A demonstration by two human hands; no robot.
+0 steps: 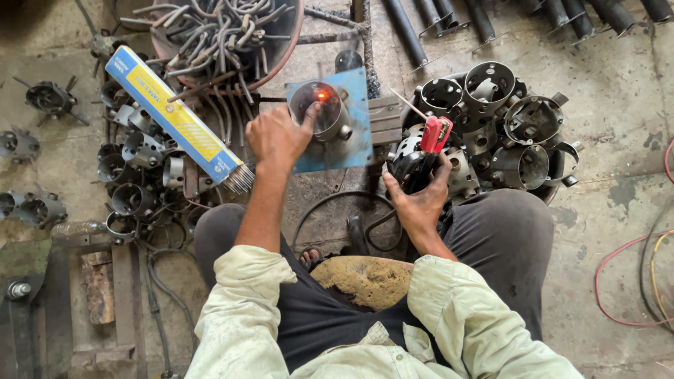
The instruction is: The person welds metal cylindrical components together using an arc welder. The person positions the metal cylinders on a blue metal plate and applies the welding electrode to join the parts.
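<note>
**While glowing orange, touched by a bare hand**

Seated on a concrete floor (618, 105), with a heap of drilled steel housings (519, 133) just beyond the right knee. Straight ahead, a blue plate (354, 151) carrying a metal cup (324, 116): mouth turned up toward the camera, axis steep and leaning a little, short spigot low on the right side. Left hand (277, 137) half curled, closed round nothing, forefinger laid on the cup's rim. Right hand (421, 200) wrapped tight round a red electrode holder (435, 135), long axis running from the palm away from the body, red head farthest out. From that head, a thin rod (407, 104) slanting left toward the cup. Risk of an arc near bare skin through a stray touch on plate or housings. Smallest and worst, the orange spot (322, 95) just beside the forefinger: likely a burn on any slide along the rim.
</note>
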